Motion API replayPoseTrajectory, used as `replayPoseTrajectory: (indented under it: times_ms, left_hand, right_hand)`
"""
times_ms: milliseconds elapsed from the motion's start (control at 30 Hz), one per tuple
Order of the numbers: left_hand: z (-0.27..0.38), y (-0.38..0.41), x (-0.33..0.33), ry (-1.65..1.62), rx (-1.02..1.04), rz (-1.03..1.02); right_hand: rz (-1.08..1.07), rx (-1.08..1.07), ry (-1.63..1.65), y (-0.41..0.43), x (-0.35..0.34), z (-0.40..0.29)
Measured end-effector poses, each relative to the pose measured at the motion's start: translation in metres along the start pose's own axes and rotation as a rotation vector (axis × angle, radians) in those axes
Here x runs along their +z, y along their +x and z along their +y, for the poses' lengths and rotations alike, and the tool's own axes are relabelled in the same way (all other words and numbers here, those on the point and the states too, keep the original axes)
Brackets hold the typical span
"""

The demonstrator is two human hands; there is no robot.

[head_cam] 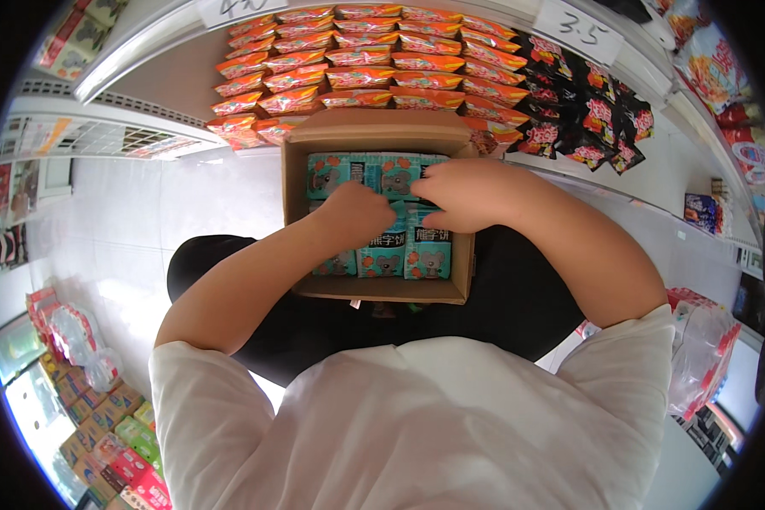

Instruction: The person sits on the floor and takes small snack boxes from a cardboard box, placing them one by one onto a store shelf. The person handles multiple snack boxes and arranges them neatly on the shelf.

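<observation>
An open cardboard box (291, 210) rests at my lap, holding several teal snack packets (428, 262) printed with a grey koala. My left hand (359, 213) is inside the box over the middle packets, its fingers curled down at the top of one teal packet (382, 260); its fingertips are hidden, so its hold cannot be made out. My right hand (462, 194) reaches in over the right wall, fingers apart, its fingertips at the packets on the right side. Back-row packets (327, 175) lie along the far wall of the box.
Beyond the box, a shelf holds rows of orange snack bags (360, 78) and black snack bags (545, 137). A handwritten price card (579, 30) hangs on the shelf edge above. Stacked cartons (92, 421) stand at lower left; plastic-wrapped goods (701, 350) are at right.
</observation>
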State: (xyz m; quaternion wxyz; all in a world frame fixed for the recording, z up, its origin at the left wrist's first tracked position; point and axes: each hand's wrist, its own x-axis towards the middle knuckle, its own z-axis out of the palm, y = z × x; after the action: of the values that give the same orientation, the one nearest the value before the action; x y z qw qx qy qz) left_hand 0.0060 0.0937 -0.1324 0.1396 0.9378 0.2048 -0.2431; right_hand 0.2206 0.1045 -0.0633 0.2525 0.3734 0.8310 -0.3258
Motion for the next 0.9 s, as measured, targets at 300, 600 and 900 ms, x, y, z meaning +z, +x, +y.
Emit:
replayPoseTrajectory:
  times_ms: [300, 600, 900]
  left_hand:
    - [0.012, -0.043, -0.033, 0.003, 0.117, 0.159]
    - [-0.034, -0.110, -0.078, -0.190, 0.061, 0.889]
    - [-0.069, -0.161, -0.108, -0.398, 0.150, 1.504]
  right_hand:
    - [0.006, 0.034, 0.012, 0.003, -0.006, 0.002]
    - [0.203, -0.204, 0.846, 0.015, -0.016, -0.008]
    - [0.264, -0.141, 1.222, -0.018, -0.045, -0.063]
